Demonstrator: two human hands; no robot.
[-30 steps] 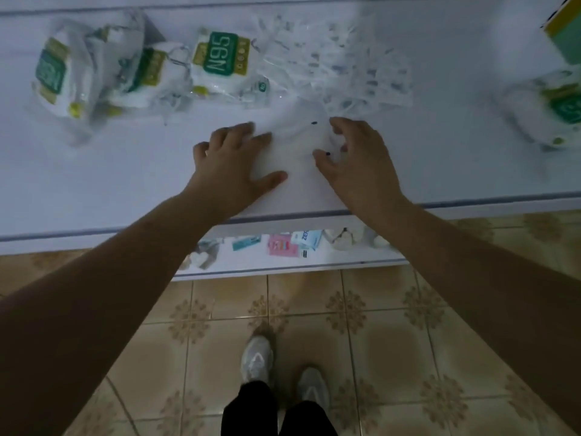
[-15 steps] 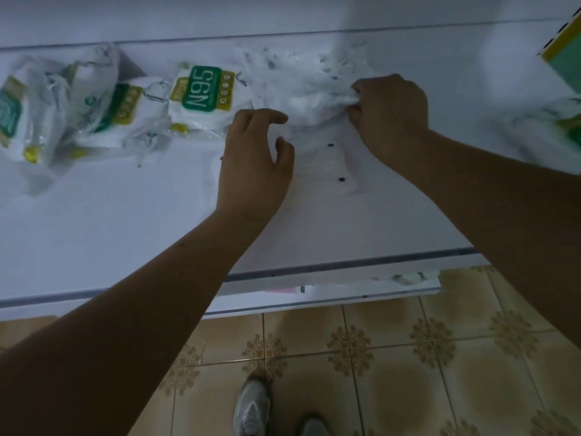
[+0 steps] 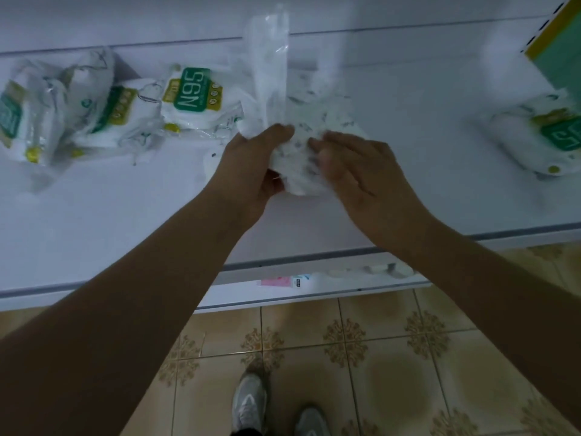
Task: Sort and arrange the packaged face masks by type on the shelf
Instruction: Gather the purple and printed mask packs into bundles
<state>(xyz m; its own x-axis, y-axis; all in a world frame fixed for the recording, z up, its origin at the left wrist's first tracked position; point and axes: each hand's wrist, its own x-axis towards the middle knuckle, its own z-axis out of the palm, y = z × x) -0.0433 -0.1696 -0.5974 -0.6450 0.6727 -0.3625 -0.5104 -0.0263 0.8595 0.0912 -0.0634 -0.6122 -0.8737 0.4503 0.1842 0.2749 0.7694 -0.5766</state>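
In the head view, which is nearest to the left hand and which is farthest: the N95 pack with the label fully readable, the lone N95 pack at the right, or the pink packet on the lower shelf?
From the left hand:
1. N95 pack, just to its left on the shelf.
2. Pink packet, below on the lower shelf.
3. Lone N95 pack, far right.

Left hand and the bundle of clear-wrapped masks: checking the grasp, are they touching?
Touching. The head view shows the left hand curled round the bundle of clear-wrapped masks.
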